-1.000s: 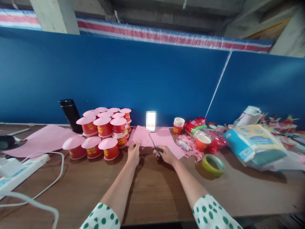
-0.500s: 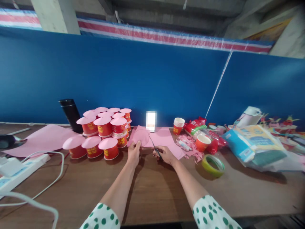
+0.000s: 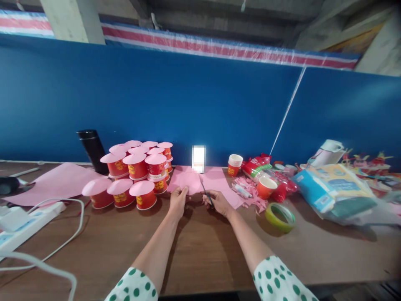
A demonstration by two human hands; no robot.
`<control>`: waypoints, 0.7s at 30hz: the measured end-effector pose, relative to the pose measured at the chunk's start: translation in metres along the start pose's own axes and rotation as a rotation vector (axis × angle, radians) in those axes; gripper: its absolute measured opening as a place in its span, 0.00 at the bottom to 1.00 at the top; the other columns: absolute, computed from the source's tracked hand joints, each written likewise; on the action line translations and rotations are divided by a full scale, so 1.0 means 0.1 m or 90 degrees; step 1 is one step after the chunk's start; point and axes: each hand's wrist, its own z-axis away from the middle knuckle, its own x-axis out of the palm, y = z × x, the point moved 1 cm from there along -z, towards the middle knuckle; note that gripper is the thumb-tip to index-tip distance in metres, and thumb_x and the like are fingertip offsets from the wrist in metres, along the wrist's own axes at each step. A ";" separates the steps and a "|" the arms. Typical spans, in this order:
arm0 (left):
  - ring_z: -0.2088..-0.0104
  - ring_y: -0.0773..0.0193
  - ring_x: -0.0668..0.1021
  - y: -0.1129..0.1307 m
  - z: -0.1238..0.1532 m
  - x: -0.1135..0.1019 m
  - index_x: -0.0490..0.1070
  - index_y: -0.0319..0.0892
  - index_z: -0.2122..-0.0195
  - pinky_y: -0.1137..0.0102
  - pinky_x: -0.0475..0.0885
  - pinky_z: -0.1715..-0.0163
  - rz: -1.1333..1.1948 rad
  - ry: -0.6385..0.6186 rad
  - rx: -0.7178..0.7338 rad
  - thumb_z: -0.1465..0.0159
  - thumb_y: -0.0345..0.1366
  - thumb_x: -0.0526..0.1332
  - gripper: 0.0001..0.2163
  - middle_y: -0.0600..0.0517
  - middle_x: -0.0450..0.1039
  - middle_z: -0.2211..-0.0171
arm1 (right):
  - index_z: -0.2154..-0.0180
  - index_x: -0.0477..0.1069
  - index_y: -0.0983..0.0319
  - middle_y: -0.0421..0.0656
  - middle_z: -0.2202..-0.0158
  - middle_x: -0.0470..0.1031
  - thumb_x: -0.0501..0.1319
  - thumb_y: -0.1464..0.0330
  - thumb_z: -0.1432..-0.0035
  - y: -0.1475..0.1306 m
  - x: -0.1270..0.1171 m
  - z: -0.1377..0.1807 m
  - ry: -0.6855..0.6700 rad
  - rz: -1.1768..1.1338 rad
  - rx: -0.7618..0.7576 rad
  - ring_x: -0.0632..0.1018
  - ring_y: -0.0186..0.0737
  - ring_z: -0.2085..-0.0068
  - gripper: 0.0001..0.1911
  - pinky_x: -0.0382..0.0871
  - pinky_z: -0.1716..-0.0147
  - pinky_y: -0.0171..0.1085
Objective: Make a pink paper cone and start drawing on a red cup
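My left hand (image 3: 178, 202) pinches the lower edge of a rounded piece of pink paper (image 3: 189, 180), thumb on top. My right hand (image 3: 219, 202) is closed around the handles of a pair of scissors (image 3: 207, 195), whose blades point up and away, right at the paper's right edge. Whether the blades are parted is too small to tell. Behind and under the piece, a larger pink sheet (image 3: 216, 177) lies on the brown table (image 3: 200, 255). To the left stand several stacked red paper cups (image 3: 138, 170) topped with pink paper discs (image 3: 142, 187).
Right of my hands lie pink paper scraps (image 3: 250, 192), an orange cup (image 3: 266, 188), a stack of cups (image 3: 234, 165), a yellow-green tape roll (image 3: 280, 218) and a plastic-wrapped packet (image 3: 335, 188). At left are a black flask (image 3: 93, 152) and a white power strip (image 3: 34, 225).
The pink piece has shifted and turned slightly toward the right in my left hand. My right hand and the scissors have moved only a little.
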 end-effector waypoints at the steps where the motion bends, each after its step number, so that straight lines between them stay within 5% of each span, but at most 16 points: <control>1: 0.82 0.71 0.70 0.02 0.02 0.01 0.67 0.39 0.76 0.76 0.66 0.82 0.023 0.001 -0.015 0.56 0.42 0.69 0.15 0.56 0.67 0.82 | 0.57 0.73 0.65 0.38 0.79 0.70 0.65 0.55 0.52 -0.01 0.00 0.01 0.003 0.000 0.003 0.70 0.30 0.80 0.25 0.59 0.82 0.29; 7: 0.83 0.75 0.68 0.12 0.08 0.06 0.68 0.37 0.78 0.80 0.66 0.83 0.106 0.014 -0.106 0.58 0.36 0.70 0.13 0.56 0.66 0.83 | 0.56 0.73 0.65 0.37 0.78 0.70 0.64 0.54 0.51 -0.01 0.00 0.01 0.000 -0.009 0.005 0.70 0.29 0.80 0.25 0.60 0.81 0.29; 21: 0.85 0.75 0.68 0.10 0.09 0.07 0.67 0.37 0.78 0.79 0.65 0.85 0.051 0.014 -0.092 0.58 0.37 0.70 0.13 0.57 0.66 0.84 | 0.56 0.73 0.64 0.38 0.77 0.71 0.64 0.55 0.50 -0.01 0.00 0.01 0.004 -0.001 0.003 0.70 0.29 0.79 0.24 0.60 0.81 0.29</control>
